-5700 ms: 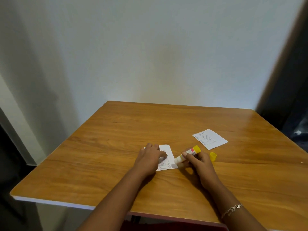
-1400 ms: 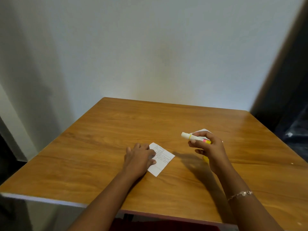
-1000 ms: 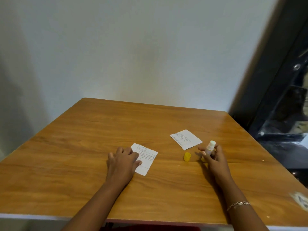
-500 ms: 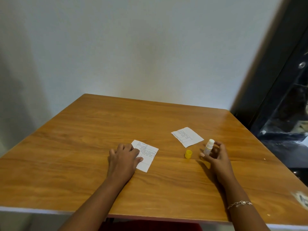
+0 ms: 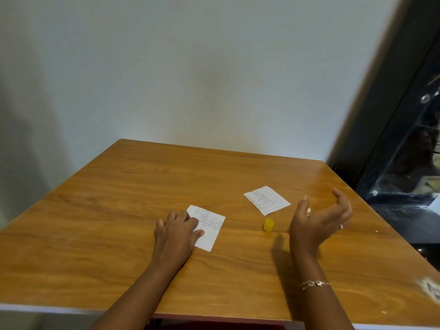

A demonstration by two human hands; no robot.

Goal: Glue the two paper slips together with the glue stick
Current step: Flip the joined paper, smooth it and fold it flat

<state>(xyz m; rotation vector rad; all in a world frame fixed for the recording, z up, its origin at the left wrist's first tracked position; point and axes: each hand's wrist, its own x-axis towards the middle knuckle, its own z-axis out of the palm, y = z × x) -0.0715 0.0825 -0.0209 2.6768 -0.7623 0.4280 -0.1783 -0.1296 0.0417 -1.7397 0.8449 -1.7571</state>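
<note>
Right hand (image 5: 316, 222) lifted, fingers (image 5: 342, 198) spread, empty.

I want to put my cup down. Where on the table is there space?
The far half of the table, behind both slips, is bare, and so is its left side. It is crowded between the left hand and the right hand.

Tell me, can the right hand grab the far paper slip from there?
Probably yes: the right hand hovers open just beside the far paper slip, with only bare table between them.
</note>
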